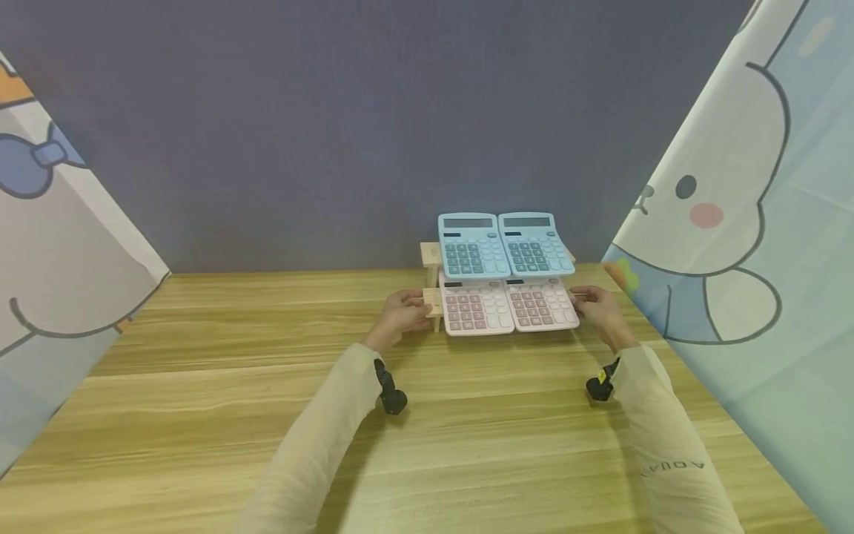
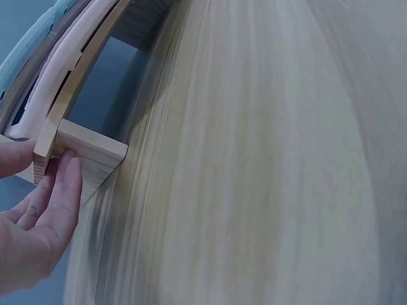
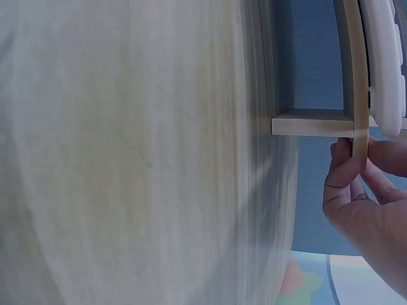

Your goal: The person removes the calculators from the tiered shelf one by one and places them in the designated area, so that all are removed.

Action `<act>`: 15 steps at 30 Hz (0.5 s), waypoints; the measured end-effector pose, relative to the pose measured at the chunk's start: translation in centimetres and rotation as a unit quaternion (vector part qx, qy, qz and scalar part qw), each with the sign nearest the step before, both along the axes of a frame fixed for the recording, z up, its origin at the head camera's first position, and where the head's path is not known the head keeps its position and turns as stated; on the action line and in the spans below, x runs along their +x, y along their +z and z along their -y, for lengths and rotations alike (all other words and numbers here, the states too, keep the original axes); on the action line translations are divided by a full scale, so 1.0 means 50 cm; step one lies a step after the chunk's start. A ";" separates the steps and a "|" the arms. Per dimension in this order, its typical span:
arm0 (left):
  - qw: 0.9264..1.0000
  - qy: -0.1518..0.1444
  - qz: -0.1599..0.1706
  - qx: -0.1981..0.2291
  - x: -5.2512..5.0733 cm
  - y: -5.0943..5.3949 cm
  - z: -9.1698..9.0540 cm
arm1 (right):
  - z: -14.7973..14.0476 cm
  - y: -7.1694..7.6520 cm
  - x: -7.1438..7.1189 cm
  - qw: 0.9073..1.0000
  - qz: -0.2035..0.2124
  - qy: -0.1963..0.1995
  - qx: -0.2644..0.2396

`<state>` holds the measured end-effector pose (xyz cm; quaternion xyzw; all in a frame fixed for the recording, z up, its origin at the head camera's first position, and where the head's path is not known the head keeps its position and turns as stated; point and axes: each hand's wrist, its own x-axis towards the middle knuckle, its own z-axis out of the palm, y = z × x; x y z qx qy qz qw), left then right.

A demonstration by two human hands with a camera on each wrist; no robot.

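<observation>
A small two-tier wooden rack (image 1: 432,298) stands toward the back of the table. Two blue calculators (image 1: 474,252) lie side by side on its upper tier, and two pink calculators (image 1: 477,311) on the lower one. My left hand (image 1: 400,317) pinches the left end of the lower board, thumb above and fingers beneath, as the left wrist view shows with the hand (image 2: 44,222) at the board (image 2: 52,130). At the other end, my right hand (image 3: 369,197) pinches the board's end (image 3: 360,136) in the right wrist view; in the head view the right hand (image 1: 600,313) is beside the pink calculators.
The wood-grained table (image 1: 220,386) stretches to the left and in front of the rack. Close behind the rack rises a dark grey panel (image 1: 300,133). Cartoon-printed cloths hang at the left (image 1: 67,245) and right (image 1: 787,245) sides, the right one nearer the rack.
</observation>
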<state>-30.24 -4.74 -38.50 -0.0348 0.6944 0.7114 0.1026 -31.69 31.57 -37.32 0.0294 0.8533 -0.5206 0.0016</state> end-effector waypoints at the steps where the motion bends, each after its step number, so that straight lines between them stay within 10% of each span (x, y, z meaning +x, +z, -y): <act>1: 1.000 0.000 0.000 0.001 0.000 0.000 -0.001 | -0.001 0.000 0.000 1.000 -0.002 0.000 -0.001; 15: 1.000 -0.025 0.006 0.002 -0.003 0.006 0.005 | -0.009 0.000 -0.004 1.000 -0.004 0.011 -0.019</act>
